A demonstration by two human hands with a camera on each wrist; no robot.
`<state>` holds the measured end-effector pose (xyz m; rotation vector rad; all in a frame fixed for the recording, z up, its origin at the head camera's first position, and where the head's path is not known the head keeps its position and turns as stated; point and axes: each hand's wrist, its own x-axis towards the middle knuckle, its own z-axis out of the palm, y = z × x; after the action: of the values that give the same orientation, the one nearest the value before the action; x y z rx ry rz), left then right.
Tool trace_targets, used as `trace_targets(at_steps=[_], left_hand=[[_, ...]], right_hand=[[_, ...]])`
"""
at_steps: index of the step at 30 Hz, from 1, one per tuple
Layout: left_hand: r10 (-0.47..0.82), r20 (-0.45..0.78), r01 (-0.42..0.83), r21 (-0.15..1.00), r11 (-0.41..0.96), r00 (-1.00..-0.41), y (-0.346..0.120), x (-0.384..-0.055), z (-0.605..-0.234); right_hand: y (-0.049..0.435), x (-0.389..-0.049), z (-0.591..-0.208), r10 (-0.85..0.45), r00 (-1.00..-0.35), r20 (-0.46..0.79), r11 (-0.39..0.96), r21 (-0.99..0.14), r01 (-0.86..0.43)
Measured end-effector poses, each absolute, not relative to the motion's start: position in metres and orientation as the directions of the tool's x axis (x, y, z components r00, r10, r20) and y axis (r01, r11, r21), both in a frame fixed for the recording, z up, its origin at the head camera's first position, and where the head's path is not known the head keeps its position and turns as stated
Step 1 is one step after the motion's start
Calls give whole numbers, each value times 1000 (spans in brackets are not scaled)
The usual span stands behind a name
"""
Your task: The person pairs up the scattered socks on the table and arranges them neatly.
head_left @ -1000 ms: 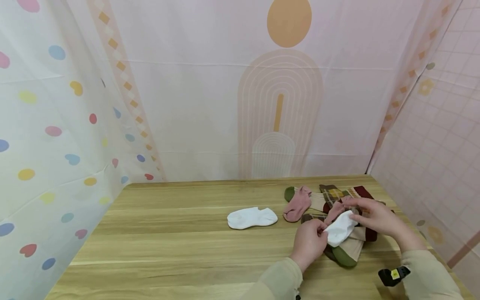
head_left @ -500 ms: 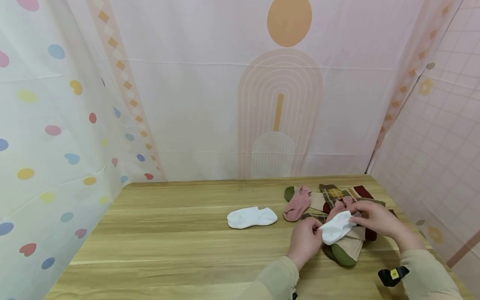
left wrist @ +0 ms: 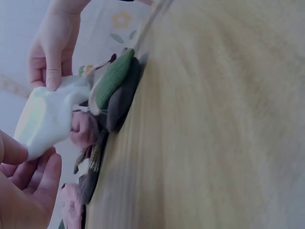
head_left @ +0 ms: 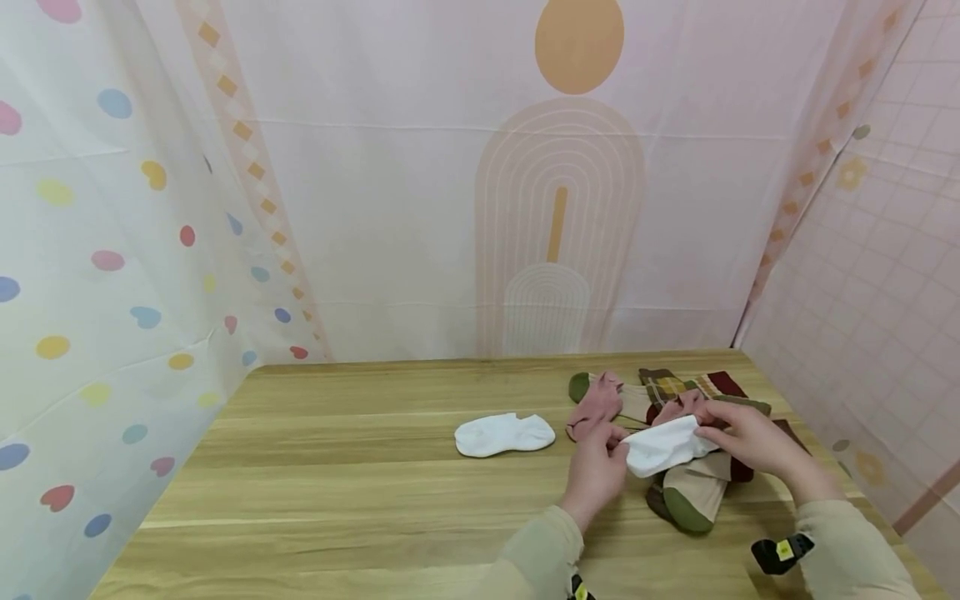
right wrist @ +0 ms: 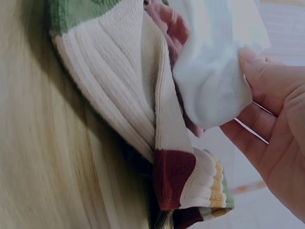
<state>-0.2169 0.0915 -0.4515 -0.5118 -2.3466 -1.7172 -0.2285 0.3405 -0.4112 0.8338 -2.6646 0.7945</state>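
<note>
Wooden table [head_left: 337,500], right side: a sock is apparently being straightened.

A mixed sock heap [head_left: 701,498] lies by the right edge, toward the far right corner; partly over it, left hand [head_left: 597,473] and right hand [head_left: 752,437] pinch 1 white low-cut sock [head_left: 666,447] between thumbs and fingers, 1 end each. A similar loose sock [head_left: 504,436] lies flat, in from the far edge. Next seems to call for keeping both pinches firm, fabric smooth.

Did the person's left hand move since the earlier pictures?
Yes. In the head view, the left hand went left, closer to the white sock lying flat, which stayed put.
</note>
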Motion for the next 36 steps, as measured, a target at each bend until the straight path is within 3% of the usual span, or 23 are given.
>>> trace_targets(at_steps=[17, 36], left_hand=[[165, 287, 293, 956, 14, -944, 62, -229, -436], [124, 265, 270, 962, 28, -956, 17, -249, -415]], right_hand=[[320, -235, -409, -468, -753, 464, 630, -422, -652], [281, -247, -397, -464, -727, 506, 557, -471, -684]])
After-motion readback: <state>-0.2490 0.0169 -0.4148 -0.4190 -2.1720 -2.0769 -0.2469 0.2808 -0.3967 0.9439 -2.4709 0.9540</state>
